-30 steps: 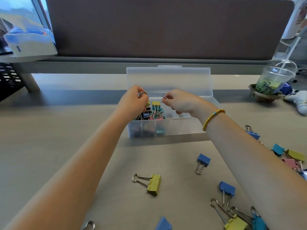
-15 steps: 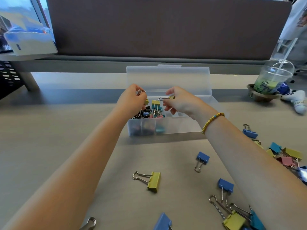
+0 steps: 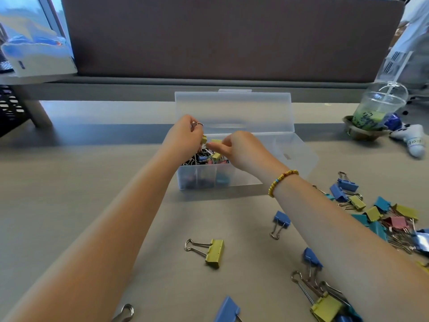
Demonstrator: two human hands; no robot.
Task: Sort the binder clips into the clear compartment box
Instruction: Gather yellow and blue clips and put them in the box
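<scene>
Beige and matte, the desk (image 3: 69, 194) runs back to a dark fabric partition (image 3: 232, 36), with a broad open stretch on its left side and in front of the box. Near the back edge stands the clear compartment box (image 3: 250, 177), frosted plastic, its hinged lid (image 3: 232, 108) upright behind it. Its left compartments hold a jumble of small binder clips (image 3: 204, 159) in black, blue, pink and yellow; the right part looks bare.

Both hands meet over that filled end. The left hand (image 3: 183, 138) has its fingers curled round a small yellow clip (image 3: 204, 138), wire loops showing above the knuckles. The right hand (image 3: 241, 149) (a yellow bead bracelet (image 3: 282, 181) on its wrist) pinches another small yellow clip (image 3: 216, 141) between thumb and fingertips.

Larger clips lie loose on the near desk: a yellow one (image 3: 214, 253) with steel handles, a blue one (image 3: 281, 221), and a tangled heap (image 3: 383, 219) at the right edge, which crowds that side. Far right stands a domed plastic cup (image 3: 378, 105) with a straw.
</scene>
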